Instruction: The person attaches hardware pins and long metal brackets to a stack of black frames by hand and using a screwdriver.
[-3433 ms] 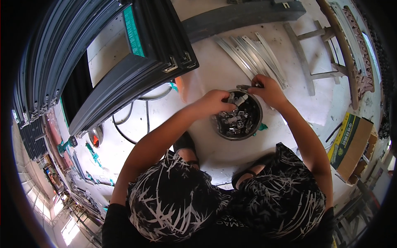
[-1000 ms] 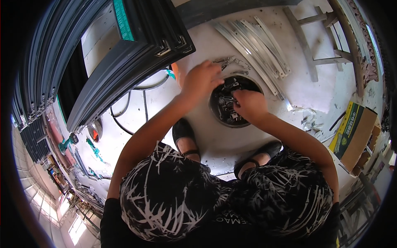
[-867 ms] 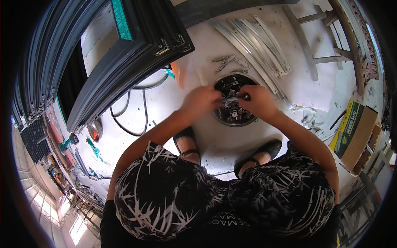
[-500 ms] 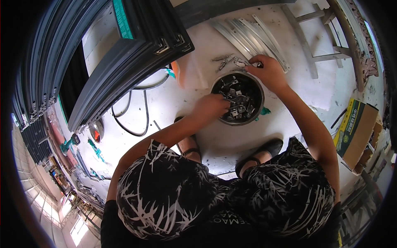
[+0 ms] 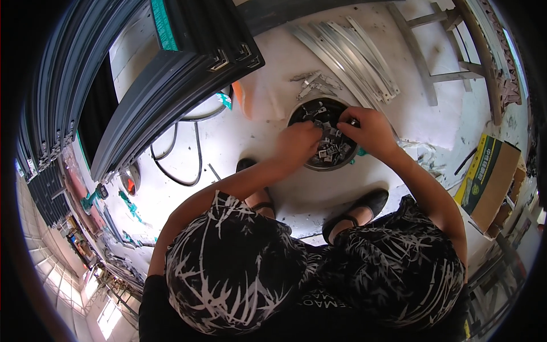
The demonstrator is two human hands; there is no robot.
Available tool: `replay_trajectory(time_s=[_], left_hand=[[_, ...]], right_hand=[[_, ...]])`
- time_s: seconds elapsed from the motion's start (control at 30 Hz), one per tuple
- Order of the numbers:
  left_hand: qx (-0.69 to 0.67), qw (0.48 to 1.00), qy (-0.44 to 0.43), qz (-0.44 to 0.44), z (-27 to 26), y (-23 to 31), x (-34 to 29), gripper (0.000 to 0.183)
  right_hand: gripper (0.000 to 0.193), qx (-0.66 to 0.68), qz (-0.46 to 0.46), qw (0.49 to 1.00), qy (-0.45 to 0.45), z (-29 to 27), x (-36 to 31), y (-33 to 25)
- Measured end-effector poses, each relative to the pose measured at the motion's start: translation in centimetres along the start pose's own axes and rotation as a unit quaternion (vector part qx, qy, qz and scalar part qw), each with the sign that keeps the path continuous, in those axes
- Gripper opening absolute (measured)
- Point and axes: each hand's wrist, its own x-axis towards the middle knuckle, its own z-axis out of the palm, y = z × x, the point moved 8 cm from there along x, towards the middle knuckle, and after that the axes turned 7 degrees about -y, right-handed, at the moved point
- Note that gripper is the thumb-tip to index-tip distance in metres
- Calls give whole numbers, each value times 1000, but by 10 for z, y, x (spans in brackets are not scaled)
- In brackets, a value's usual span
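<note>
A round metal bowl [image 5: 293, 115] stands on the floor in front of my feet, holding many small metal parts [image 5: 332, 151], silvery and dark. My left hand [image 5: 298, 143] reaches over the bowl's left side, fingers curled together; what they grip is hidden. Over the right side is my right hand [image 5: 369, 131], thumb and fingers pinched, with a small dark piece partly showing that I cannot make out. Just beyond the bowl lies a little heap of thin metal pieces [image 5: 314, 85], apart from both hands.
Long silvery metal strips [image 5: 345, 57] lie past the bowl. Dark frames [image 5: 188, 74] are stacked at the left, their corner jutting toward the bowl. A black loop [image 5: 199, 154] lies below them. An open cardboard box [image 5: 491, 176] sits at the right, a wooden stand [image 5: 419, 57] behind.
My right hand has come back from the heap beyond the bowl to above the bowl's right side. My left hand has shifted slightly up and right, closer to the right one.
</note>
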Motion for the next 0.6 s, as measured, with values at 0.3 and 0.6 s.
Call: replay_trajectory(time_s=[0.3, 0.6], left_hand=[[-377, 921, 33, -94, -26, -19, 8, 15], [-693, 695, -23, -192, -33, -28, 13, 19]], right_hand=[[31, 347, 42, 937, -28, 15, 4, -9], [16, 610, 116, 783, 24, 8, 14, 11]])
